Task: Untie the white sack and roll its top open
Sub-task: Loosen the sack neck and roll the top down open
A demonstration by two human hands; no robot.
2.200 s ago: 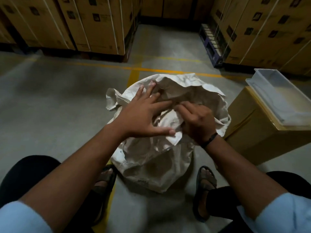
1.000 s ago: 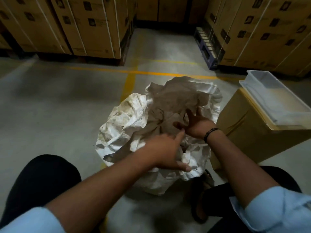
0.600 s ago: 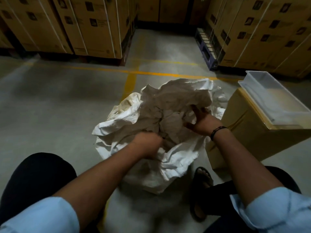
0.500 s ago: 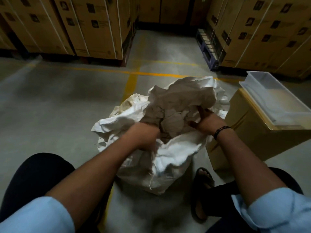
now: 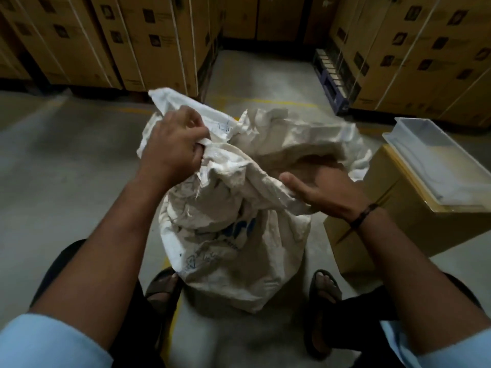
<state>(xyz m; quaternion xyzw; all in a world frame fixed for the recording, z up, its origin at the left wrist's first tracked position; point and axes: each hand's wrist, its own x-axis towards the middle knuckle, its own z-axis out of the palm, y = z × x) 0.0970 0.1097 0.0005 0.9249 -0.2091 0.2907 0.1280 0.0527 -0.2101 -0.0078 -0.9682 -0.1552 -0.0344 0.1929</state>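
Observation:
The white woven sack with blue print stands upright on the floor between my feet, its crumpled top pulled up and spread apart. My left hand is clenched on the sack's upper left edge, holding it raised. My right hand sits at the right side of the mouth, thumb over the near rim and fingers tucked into the opening under the far flap. The inside of the sack is in shadow and I cannot make out its contents.
A tan cardboard box stands right of the sack with a white plastic tray on top. Stacks of strapped cartons line the back, a blue pallet at back right. Yellow lines mark the concrete floor.
The sack's top has been lifted and spread open. My left hand rose up and to the left with the edge; my right hand shifted to the right rim.

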